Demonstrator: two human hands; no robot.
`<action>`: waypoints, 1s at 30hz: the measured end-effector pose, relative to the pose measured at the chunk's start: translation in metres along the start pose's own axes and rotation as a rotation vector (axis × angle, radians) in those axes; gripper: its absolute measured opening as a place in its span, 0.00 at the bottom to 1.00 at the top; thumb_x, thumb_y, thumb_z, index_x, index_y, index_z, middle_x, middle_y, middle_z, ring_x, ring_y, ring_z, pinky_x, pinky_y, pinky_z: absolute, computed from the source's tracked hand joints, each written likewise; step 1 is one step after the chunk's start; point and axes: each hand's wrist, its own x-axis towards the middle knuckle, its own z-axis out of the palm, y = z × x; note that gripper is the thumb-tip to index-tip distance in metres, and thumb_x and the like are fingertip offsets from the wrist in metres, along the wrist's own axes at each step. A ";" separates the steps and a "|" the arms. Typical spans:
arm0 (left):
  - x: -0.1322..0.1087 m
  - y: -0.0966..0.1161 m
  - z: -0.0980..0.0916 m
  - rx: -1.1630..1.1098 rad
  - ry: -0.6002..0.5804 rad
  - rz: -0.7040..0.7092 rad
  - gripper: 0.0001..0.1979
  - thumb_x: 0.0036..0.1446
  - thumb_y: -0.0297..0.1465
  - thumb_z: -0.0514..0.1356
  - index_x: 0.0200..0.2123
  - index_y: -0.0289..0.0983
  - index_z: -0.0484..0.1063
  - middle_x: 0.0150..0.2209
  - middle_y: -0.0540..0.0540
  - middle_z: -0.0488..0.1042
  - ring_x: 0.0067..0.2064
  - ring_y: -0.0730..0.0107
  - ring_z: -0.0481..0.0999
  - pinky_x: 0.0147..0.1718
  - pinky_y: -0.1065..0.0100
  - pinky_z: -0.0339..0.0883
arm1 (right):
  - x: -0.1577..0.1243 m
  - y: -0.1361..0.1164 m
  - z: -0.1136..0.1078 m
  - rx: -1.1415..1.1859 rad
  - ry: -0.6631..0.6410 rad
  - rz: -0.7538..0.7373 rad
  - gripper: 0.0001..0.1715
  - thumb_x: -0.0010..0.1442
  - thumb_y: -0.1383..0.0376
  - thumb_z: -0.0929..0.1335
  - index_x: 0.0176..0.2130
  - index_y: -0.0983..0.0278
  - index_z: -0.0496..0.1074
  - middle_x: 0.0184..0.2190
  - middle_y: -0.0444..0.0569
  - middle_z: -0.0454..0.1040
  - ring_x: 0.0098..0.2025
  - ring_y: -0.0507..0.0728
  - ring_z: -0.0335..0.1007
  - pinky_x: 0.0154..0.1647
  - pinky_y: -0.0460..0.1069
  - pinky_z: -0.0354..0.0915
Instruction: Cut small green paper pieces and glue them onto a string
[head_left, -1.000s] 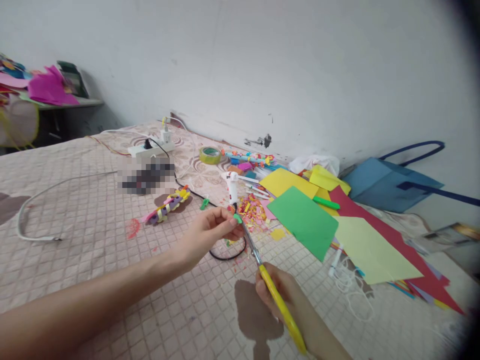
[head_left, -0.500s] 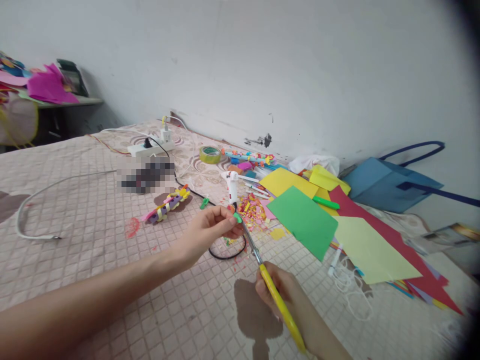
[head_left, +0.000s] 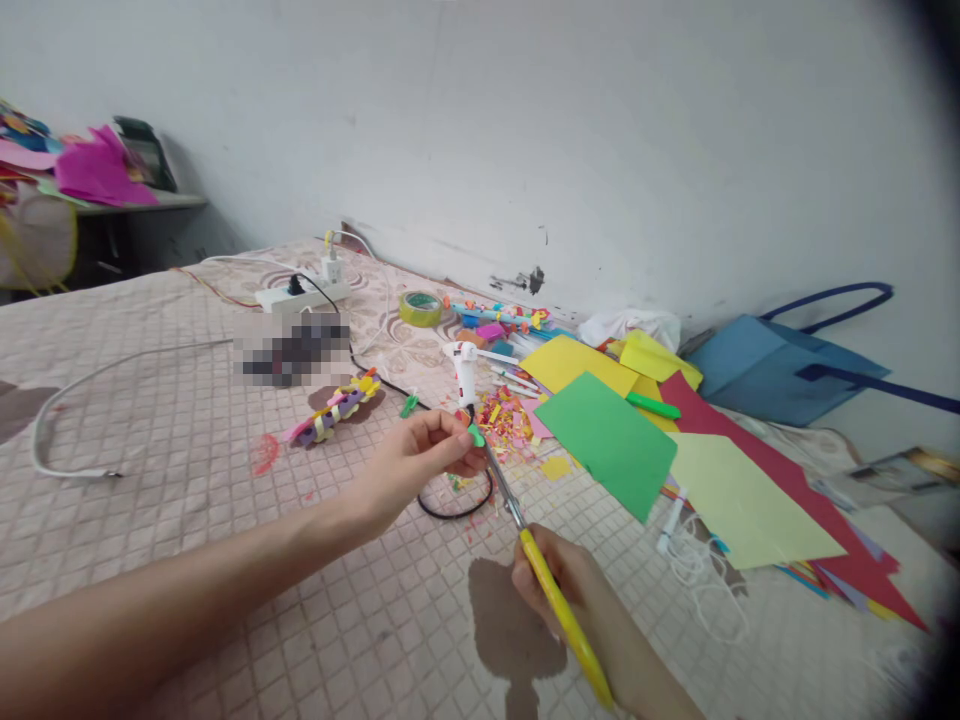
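My left hand (head_left: 424,455) pinches a small green paper piece (head_left: 475,436) between thumb and fingertips above the patterned sheet. My right hand (head_left: 574,590) grips yellow-handled scissors (head_left: 551,595), and their metal blades (head_left: 501,485) reach up to the green piece. Just beyond lies a pile of coloured paper scraps (head_left: 504,415) and a white glue gun (head_left: 464,372) with a black cord (head_left: 450,510) looping under my left hand.
Sheets of green (head_left: 607,440), yellow (head_left: 574,362), pale yellow (head_left: 742,505) and red paper (head_left: 795,490) spread to the right, with a green marker (head_left: 652,405). A blue bag (head_left: 780,365), tape roll (head_left: 420,309), power strip (head_left: 304,295), paper caterpillar (head_left: 337,408) and white cable (head_left: 75,400) lie around.
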 end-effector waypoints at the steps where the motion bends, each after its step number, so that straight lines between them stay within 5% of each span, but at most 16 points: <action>1: 0.000 0.000 0.000 0.001 0.001 0.000 0.09 0.54 0.33 0.62 0.29 0.34 0.66 0.29 0.46 0.77 0.31 0.73 0.76 0.36 0.69 0.69 | 0.000 0.000 0.000 0.004 0.002 0.004 0.19 0.51 0.51 0.63 0.23 0.61 0.56 0.16 0.38 0.52 0.18 0.48 0.47 0.18 0.44 0.47; 10: 0.001 -0.002 -0.003 -0.003 -0.005 0.006 0.08 0.55 0.33 0.61 0.30 0.34 0.66 0.29 0.47 0.77 0.32 0.73 0.76 0.38 0.69 0.69 | 0.000 -0.003 0.000 0.033 -0.013 0.028 0.14 0.50 0.57 0.62 0.22 0.61 0.55 0.13 0.37 0.52 0.16 0.47 0.46 0.17 0.44 0.45; 30: 0.002 0.001 -0.002 -0.026 0.006 0.008 0.08 0.54 0.32 0.62 0.29 0.34 0.67 0.27 0.49 0.75 0.31 0.74 0.75 0.36 0.70 0.70 | 0.001 -0.002 0.000 0.032 0.004 0.006 0.19 0.51 0.54 0.65 0.21 0.62 0.55 0.16 0.38 0.52 0.18 0.47 0.46 0.17 0.43 0.46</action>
